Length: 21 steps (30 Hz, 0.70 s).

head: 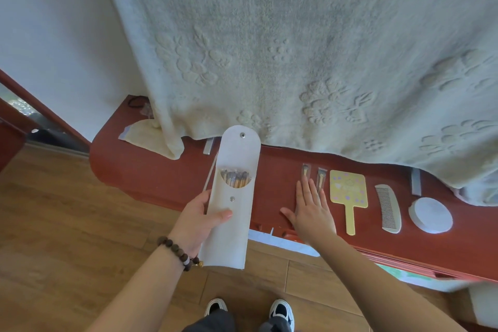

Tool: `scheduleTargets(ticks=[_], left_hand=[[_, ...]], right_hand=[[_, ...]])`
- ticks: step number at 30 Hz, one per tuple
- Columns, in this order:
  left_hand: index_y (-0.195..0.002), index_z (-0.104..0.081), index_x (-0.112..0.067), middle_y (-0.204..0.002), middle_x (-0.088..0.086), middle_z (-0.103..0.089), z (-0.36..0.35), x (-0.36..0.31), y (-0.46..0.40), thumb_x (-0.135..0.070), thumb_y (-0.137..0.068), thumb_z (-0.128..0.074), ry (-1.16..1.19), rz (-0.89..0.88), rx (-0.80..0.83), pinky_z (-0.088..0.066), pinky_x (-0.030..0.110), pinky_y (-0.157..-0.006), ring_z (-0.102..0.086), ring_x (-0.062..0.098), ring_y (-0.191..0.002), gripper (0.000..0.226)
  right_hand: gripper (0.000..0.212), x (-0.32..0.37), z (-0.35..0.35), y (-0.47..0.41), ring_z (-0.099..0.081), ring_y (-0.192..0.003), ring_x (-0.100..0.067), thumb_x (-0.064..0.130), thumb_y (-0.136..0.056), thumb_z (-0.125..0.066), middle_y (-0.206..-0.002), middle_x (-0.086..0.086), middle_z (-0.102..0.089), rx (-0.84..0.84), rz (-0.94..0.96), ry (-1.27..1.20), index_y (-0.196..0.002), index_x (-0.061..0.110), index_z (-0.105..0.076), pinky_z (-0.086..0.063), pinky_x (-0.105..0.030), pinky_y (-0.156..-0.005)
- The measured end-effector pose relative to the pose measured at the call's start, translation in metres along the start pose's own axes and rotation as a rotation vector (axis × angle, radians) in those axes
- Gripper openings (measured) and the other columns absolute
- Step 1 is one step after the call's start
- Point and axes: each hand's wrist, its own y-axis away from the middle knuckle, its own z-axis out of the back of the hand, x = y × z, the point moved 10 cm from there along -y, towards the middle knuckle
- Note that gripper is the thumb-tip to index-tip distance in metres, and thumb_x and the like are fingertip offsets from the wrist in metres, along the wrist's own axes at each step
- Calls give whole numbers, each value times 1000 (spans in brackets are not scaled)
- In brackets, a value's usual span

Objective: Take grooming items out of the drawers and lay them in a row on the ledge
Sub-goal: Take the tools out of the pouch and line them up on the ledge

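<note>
Left hand (200,219): gripping white felt brush pouch (231,197), flap open, held above red ledge (167,178).
Right hand (310,206): flat, open, resting on two small wooden brushes (312,174).
Risk: tilted pouch could spill brushes.
Room: bare ledge left of row; yellow hand mirror (348,194) just beside.

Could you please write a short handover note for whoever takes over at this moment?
Left hand holds the white brush pouch, flap open, brushes inside.
Right hand lies flat and open on the red ledge, partly over two small brushes.
Done: in a row on the ledge, the brushes, yellow hand mirror, comb, round white case.
Left: the pouch's brushes are not yet set down; the drawers are barely in view, so check them.
</note>
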Motion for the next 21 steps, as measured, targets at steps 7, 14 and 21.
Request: scheduleTargets(ticks=[7, 14, 21], left_hand=[[-116, -59, -16, -108, 8, -71, -24, -8, 5, -12, -79, -75, 0, -10, 98, -54, 58, -85, -69, 32, -97, 40], [-116, -61, -14, -110, 11, -71, -46, -24, 15, -23, -66, -81, -19, -43, 209, -52, 59, -86, -68, 35, -99, 55], [-110, -65, -15, -107, 10, -72, -55, -42, 23, -10, -78, -75, -15, -78, 197, -55, 55, -84, -69, 32, -97, 34]], right_hand=[[73, 18, 90, 7, 4, -148, -16, 56, -95, -26, -161, 0, 4, -101, -10, -798, -152, 16, -5, -2, -31, -117], [49, 21, 181, 5, -63, -108, -12, 37, -92, -58, -115, 2, -68, -177, 98, -1325, -137, 23, -47, -46, -35, -101], [11, 26, 206, 36, -69, -82, -10, 11, -85, -68, -87, 0, -75, -233, 247, -1296, -90, 17, -75, -52, -18, -78]])
